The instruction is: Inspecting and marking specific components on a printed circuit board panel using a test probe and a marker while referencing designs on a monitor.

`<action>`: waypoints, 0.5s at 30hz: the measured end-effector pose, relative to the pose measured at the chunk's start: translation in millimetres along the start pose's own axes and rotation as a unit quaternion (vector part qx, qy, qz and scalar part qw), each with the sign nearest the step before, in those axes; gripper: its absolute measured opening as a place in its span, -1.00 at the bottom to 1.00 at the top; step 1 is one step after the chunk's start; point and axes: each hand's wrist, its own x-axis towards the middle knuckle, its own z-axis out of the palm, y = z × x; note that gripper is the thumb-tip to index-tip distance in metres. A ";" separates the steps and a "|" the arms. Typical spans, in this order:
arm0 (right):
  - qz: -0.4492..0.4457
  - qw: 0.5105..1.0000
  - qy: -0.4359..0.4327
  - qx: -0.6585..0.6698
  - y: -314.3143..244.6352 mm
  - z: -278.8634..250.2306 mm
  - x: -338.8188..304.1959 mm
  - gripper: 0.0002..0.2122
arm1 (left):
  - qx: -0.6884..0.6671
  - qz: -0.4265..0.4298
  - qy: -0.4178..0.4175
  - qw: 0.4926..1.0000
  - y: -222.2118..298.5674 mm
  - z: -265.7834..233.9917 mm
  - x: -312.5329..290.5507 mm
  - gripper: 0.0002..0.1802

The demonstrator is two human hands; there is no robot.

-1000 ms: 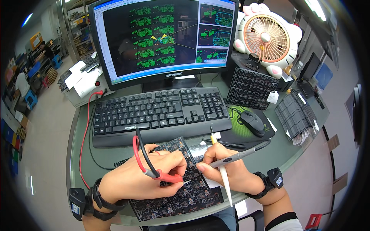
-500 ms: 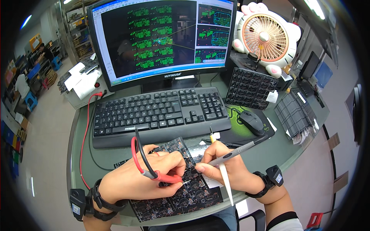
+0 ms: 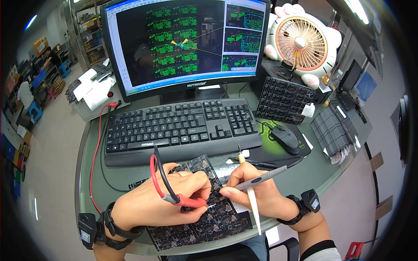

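Two probes' tips point inward onto circuit board [image 3: 204,217].

A wide black-framed monitor [image 3: 187,43] stands behind the black keyboard [image 3: 180,126]. Its screen is dark, with rows of small green board outlines on the larger left pane and three stacked panes of green and blue shapes down the right side. To the right of the keyboard, past the pink-and-white fan [image 3: 303,41], a small dark screen [image 3: 350,75] stands tilted, its face unclear.
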 end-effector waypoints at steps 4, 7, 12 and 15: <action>-0.002 1.000 0.001 -0.013 -1.1 -0.4 0.5 -0.76 | 0.003 -0.004 0.000 1.000 0.5 0.1 -0.4 -0.75; 0.002 0.999 0.021 0.033 -2.1 2.7 0.4 -0.76 | 0.004 -0.003 0.001 1.000 0.4 0.2 -0.5 -0.75; 0.006 0.999 0.017 0.033 -1.3 2.6 0.4 -0.76 | 0.004 0.003 0.003 1.000 -0.6 0.6 -0.2 -0.75; 0.001 0.999 0.020 0.034 -0.1 3.5 0.2 -0.76 | 0.005 0.004 0.005 1.000 -0.6 1.0 -0.3 -0.75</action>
